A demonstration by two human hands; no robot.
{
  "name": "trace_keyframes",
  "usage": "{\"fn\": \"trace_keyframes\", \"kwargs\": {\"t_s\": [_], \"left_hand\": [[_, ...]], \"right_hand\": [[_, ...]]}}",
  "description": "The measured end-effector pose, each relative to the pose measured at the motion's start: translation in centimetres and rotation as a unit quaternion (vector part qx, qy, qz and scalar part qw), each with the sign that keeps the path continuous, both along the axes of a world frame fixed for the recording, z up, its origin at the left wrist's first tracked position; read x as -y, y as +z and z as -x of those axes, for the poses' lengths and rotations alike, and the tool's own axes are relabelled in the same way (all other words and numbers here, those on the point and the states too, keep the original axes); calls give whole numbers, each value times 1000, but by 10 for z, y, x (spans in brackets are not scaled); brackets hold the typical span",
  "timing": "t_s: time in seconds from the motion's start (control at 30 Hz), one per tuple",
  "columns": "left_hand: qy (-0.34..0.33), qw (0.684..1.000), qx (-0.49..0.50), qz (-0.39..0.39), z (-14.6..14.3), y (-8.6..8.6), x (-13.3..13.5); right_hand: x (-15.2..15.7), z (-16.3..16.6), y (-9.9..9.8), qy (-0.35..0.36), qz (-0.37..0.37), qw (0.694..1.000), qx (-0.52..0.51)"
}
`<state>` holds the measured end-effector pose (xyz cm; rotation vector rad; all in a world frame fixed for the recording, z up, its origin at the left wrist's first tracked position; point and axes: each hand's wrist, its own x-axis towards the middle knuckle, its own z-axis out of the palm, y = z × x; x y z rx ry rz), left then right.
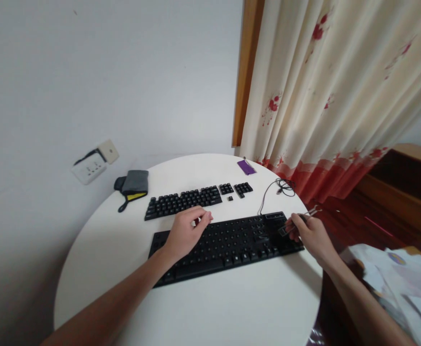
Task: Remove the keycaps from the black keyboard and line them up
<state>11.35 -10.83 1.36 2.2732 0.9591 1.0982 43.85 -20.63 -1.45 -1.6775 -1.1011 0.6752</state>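
A black keyboard [232,240] lies on the white round table [210,307]; many of its switch posts are bare, while caps sit along its near row. Over its right end, my right hand [309,233] is closed on a keycap puller [313,210] with thin wire ends sticking out past the fingers. Its lower end is over the number-pad area, partly hidden. My left hand [188,230] rests above the keyboard's left half with fingers curled in; whether anything is pinched there is hidden. Behind the keyboard, removed black keycaps [183,202] stand in keyboard-like rows.
One loose keycap [230,198] sits apart. A coiled cable [285,186] runs from the keyboard to the table's right edge. At the back are a purple cloth [246,167] and a grey pouch [136,181]. Papers [404,278] lie beyond the table on the right.
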Motion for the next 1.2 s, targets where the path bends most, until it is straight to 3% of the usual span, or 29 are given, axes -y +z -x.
{"fn": "trace_keyframes", "kwargs": {"t_s": [0.13, 0.23, 0.33, 0.43, 0.57, 0.77, 0.9, 1.2], "left_hand": [[-27, 998, 27, 48, -3, -2, 1], [-48, 987, 84, 129, -5, -5, 0], [-77, 966, 143, 200, -5, -6, -3], [-85, 953, 169, 236, -2, -8, -8], [-58, 954, 168, 242, 1, -14, -14], [-31, 979, 125, 158, 0, -25, -14], [-11, 991, 78, 110, 0, -22, -11], [-45, 997, 46, 49, -1, -17, -6]], "right_hand": [[-19, 54, 28, 44, -68, 996, -27], [-41, 103, 45, 123, -110, 985, -55], [-61, 141, 50, 191, -147, 969, -49], [-71, 161, 43, 207, -174, 962, -40], [-70, 166, 25, 185, -187, 963, -57], [-66, 162, 7, 212, -137, 959, -127], [-66, 161, 3, 196, -111, 961, -160], [-69, 157, 3, 162, -120, 972, -120]]}}
